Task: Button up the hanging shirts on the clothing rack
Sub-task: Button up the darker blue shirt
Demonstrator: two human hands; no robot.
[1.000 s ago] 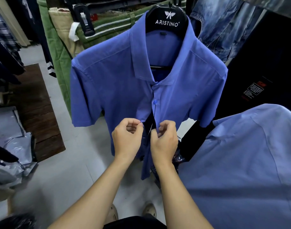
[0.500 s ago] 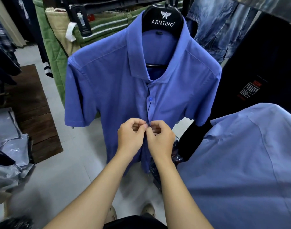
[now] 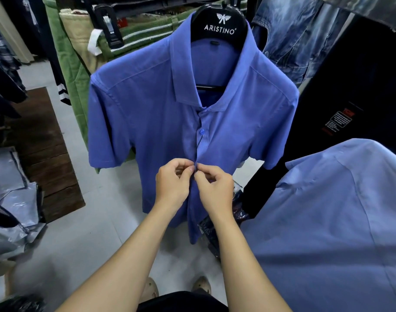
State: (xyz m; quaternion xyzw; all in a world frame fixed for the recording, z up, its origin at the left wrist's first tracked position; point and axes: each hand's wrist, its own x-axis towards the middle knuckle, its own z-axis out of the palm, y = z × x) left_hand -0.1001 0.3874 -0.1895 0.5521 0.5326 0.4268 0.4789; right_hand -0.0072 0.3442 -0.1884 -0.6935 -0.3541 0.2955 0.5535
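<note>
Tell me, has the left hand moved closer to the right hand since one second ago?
Yes. The left hand moved right toward the shirt's front opening, where it now meets the right hand.

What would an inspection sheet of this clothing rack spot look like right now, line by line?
Surface: grey floor, dark wooden mat at left.
Job's things: blue shirt on black hanger; one button fastened below the collar, placket lower down hidden by the hands.
Clutter: grey plastic bags at left.
Grippers: left hand and right hand pinch the placket edges together.
Cables: nothing seen.
Surroundings: lighter blue shirt at right, denim and green garments behind.
</note>
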